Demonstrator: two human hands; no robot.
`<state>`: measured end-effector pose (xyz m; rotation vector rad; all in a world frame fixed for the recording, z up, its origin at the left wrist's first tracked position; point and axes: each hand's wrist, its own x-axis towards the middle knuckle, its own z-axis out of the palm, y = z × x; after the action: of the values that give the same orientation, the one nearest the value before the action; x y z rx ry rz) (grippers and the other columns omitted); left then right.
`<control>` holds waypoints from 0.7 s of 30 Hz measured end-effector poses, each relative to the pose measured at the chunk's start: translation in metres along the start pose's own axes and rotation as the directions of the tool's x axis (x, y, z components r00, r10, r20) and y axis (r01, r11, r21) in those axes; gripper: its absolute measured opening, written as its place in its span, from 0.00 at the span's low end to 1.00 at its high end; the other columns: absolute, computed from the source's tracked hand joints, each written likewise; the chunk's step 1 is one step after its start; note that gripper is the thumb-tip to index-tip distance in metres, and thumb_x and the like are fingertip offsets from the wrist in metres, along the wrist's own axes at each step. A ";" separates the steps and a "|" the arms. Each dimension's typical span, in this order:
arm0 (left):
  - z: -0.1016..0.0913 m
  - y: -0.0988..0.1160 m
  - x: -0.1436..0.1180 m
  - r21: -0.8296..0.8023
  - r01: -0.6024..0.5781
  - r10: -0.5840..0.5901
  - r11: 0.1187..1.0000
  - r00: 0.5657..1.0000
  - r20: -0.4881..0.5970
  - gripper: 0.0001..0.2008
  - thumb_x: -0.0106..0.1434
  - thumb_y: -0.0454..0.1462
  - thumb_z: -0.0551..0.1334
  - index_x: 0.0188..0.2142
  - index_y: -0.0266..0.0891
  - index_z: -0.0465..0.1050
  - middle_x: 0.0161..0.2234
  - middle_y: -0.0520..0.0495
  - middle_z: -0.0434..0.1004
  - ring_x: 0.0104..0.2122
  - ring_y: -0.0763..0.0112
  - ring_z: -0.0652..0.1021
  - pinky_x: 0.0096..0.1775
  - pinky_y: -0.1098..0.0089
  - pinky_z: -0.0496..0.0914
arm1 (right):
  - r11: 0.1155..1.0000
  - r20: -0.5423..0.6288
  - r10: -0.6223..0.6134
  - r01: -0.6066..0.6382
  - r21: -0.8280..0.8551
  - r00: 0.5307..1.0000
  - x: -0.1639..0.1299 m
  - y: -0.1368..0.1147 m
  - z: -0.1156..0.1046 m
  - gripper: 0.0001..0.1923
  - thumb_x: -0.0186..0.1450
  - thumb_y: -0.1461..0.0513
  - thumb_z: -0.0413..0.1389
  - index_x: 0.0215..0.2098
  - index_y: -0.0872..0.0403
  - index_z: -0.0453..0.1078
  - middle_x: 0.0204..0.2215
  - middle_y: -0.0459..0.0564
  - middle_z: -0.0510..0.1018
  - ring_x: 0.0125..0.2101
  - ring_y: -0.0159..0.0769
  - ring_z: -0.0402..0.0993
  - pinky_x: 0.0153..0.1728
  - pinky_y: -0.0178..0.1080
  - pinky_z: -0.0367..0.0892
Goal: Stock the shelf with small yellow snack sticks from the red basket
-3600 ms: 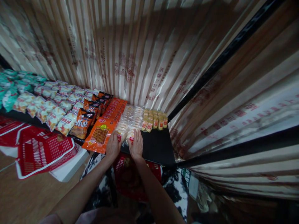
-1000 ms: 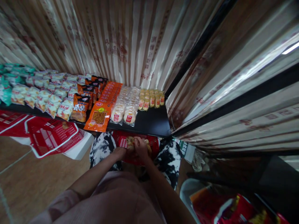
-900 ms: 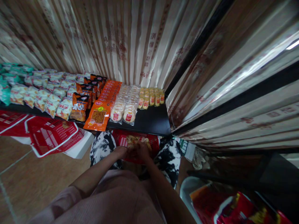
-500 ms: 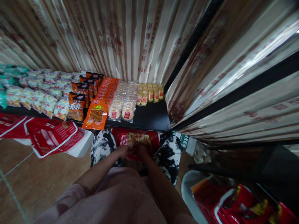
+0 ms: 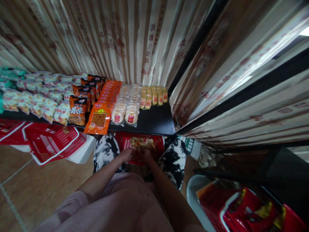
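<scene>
Between my knees sits a red basket [image 5: 124, 141] with yellowish wrapped snack packets [image 5: 142, 142] inside. My left hand [image 5: 127, 155] is at the basket's near side, fingers curled by the packets. Close beside it, my right hand [image 5: 146, 156] is also closed, its fingertips turned inward. What the fingers hold is too dark to make out. On the black shelf [image 5: 154, 120] above the basket stand small yellow snack packs [image 5: 154, 96]. Left of them lie two rows of clear-wrapped round crackers [image 5: 131, 117], then overlapping orange snack bags [image 5: 99, 119].
Black-and-orange bags [image 5: 77, 109], white bags [image 5: 61, 112] and green bags [image 5: 9, 72] fill the shelf's left part. Red baskets [image 5: 50, 141] stand below it. At lower right is a pale tub [image 5: 193, 190] with red packages [image 5: 256, 209]. Pleated curtains [image 5: 135, 38] and a black post [image 5: 198, 45] border the shelf.
My hands stay together in the basket, with the right one shifted slightly and more of it showing. The whole view has moved a little; the shelf goods look unchanged.
</scene>
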<state>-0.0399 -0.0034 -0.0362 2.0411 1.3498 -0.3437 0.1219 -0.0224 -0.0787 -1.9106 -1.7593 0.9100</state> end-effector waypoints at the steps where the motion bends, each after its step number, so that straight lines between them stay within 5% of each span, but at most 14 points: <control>1: 0.000 0.000 0.000 -0.003 -0.004 0.004 1.000 1.000 -0.003 0.21 0.57 0.34 0.53 0.52 0.39 0.64 0.52 0.42 0.69 0.51 0.64 0.70 0.50 0.68 0.64 | 1.000 0.015 0.014 -0.014 -0.003 1.000 0.000 0.000 -0.001 0.11 0.58 0.59 0.53 0.33 0.56 0.75 0.26 0.50 0.79 0.28 0.35 0.72 0.30 0.33 0.66; 15: -0.004 0.000 -0.003 -0.043 -0.015 0.015 0.999 1.000 -0.001 0.18 0.58 0.34 0.54 0.49 0.39 0.65 0.49 0.42 0.71 0.49 0.64 0.72 0.47 0.70 0.65 | 0.998 0.079 0.044 -0.047 0.049 0.996 0.002 0.001 -0.002 0.12 0.61 0.63 0.50 0.38 0.57 0.73 0.32 0.51 0.79 0.33 0.36 0.73 0.35 0.34 0.66; 21: 0.000 -0.004 0.001 -0.123 -0.006 0.003 0.992 1.000 -0.029 0.18 0.58 0.34 0.55 0.49 0.38 0.66 0.45 0.41 0.74 0.46 0.62 0.74 0.44 0.70 0.66 | 0.974 0.094 0.087 -0.105 0.200 0.992 0.002 -0.004 -0.007 0.16 0.60 0.63 0.49 0.45 0.55 0.71 0.41 0.52 0.77 0.42 0.38 0.72 0.46 0.40 0.65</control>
<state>-0.0431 -0.0017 -0.0377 1.9535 1.3494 -0.2246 0.1240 -0.0190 -0.0716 -1.8607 -1.5612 1.1753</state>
